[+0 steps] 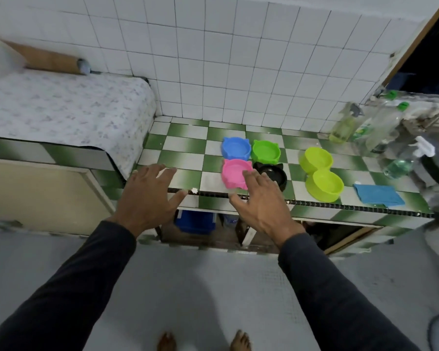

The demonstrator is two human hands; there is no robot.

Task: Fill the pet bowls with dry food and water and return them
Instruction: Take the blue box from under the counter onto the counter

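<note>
Several empty pet bowls stand on the green-and-white checkered counter (188,138): a blue bowl (236,148), a green bowl (266,152), a pink bowl (235,173), a black bowl (273,173) and a lime double bowl (321,173). My left hand (147,198) hovers open, fingers spread, over the counter's front edge left of the bowls. My right hand (261,203) is open too, its fingertips in front of the pink and black bowls, hiding part of each. Neither hand holds anything.
A blue cloth (378,195) lies right of the double bowl. Plastic bottles (380,125) and a spray bottle (345,125) crowd the back right corner. A cloth-covered raised surface (61,110) is at the left. A blue box (195,220) sits under the counter.
</note>
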